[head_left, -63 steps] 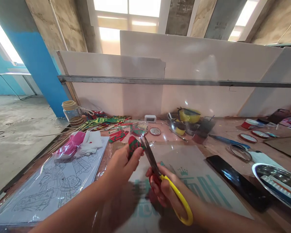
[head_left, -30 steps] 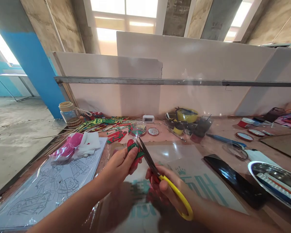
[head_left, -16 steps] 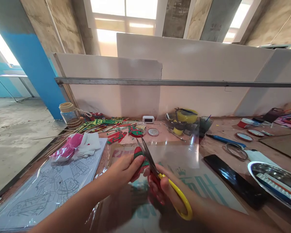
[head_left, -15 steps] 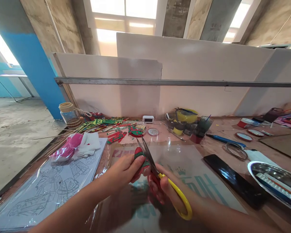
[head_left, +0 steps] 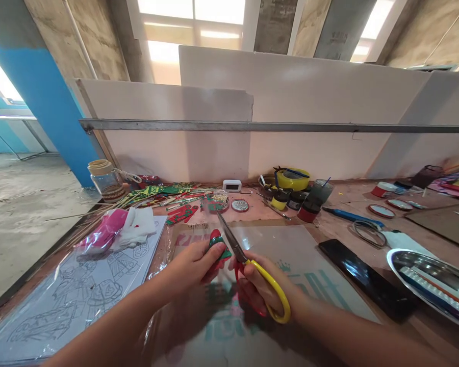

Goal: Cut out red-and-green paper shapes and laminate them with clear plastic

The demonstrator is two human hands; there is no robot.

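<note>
A small red and green patterned piece (head_left: 225, 253) is pinched between the thumb and fingers of my left hand (head_left: 201, 260); its material I cannot make out. My right hand (head_left: 258, 285) grips a pair of scissors (head_left: 233, 242) by the handles, one loop yellow and the other red. The blades point up and away, closed or nearly so, just right of the patterned piece. Both hands are above a clear-covered cardboard sheet (head_left: 290, 239) with green print. Beyond the blade tips sits a small dish (head_left: 219, 204) of green and gold bits.
Line drawings (head_left: 80, 295) under plastic lie at left, with a pink packet (head_left: 103, 229) on them. Red and green strips (head_left: 181, 214) lie at the back. At right are a black phone (head_left: 361, 275), a metal bowl (head_left: 393, 257), paint jars (head_left: 309, 211) and a blue tool (head_left: 350, 216).
The scissor blades have come together from a parted position. My right hand has moved slightly left and turned, bringing the red handle loop into view. My left hand still pinches the piece.
</note>
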